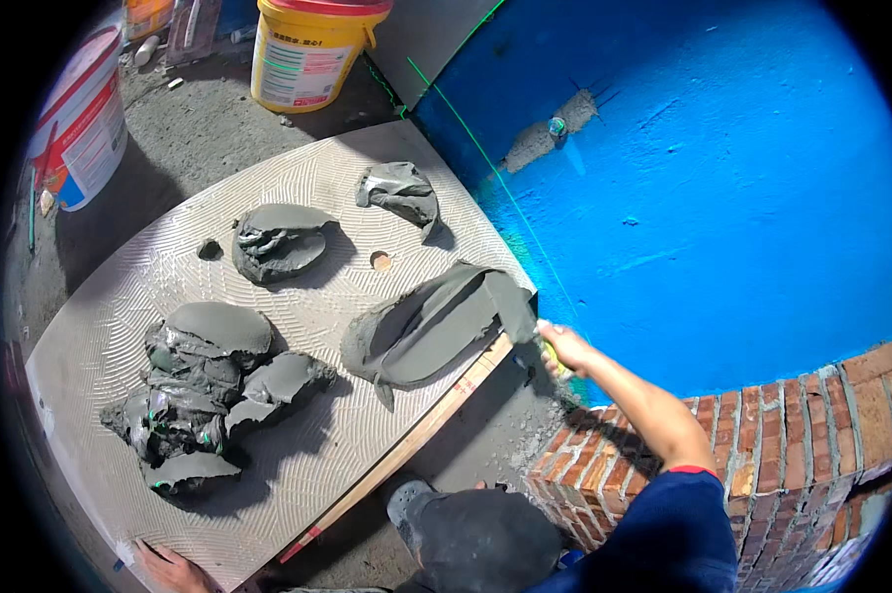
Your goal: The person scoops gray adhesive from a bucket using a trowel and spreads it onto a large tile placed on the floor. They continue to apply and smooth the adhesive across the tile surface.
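The right hand (568,349) clenches a trowel (553,364) beside the mortar mound (416,336) at the right of the ridged tile (100,326); dragging outward could spill mortar. The left hand (172,570) meets the near edge, its grip unclear.

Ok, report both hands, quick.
Left hand: at the slab's near edge; whether it grips cannot be told.
Right hand: closed, holding a trowel.

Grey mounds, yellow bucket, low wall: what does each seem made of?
Grey mounds: probably damp mortar, matte with slick patches; smeared smooth, torn at edges.
Yellow bucket: likely smooth plastic; even colour, slight sheen.
Low wall: apparently rough brick; reddish blocks, grey joints.
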A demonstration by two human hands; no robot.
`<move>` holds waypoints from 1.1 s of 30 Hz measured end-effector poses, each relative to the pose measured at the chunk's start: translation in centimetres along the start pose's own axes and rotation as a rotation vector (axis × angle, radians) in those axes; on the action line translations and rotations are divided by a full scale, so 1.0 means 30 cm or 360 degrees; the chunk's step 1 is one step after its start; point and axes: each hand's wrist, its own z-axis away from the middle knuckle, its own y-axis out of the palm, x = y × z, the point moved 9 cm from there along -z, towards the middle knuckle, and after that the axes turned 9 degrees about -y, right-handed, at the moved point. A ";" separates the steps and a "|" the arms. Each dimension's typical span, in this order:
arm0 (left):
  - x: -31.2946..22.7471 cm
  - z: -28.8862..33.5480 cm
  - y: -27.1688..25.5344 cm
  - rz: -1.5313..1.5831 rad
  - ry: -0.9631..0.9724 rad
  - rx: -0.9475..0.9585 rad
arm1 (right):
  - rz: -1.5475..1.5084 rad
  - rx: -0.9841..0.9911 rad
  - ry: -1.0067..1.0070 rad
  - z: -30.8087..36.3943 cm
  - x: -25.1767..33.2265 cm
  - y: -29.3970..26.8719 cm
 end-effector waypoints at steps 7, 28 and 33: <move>0.044 0.005 -0.056 -0.0417 0.0233 -0.0689 | 0.0929 0.0249 -0.0920 0.213 0.140 0.268; -0.181 0.073 -0.135 -0.1096 0.0628 -0.0893 | 0.1621 0.0151 -0.0863 -0.389 1.130 0.289; -0.099 0.050 -0.114 -0.0911 0.0564 -0.0745 | 0.1661 0.0461 -0.0755 -0.393 1.021 0.278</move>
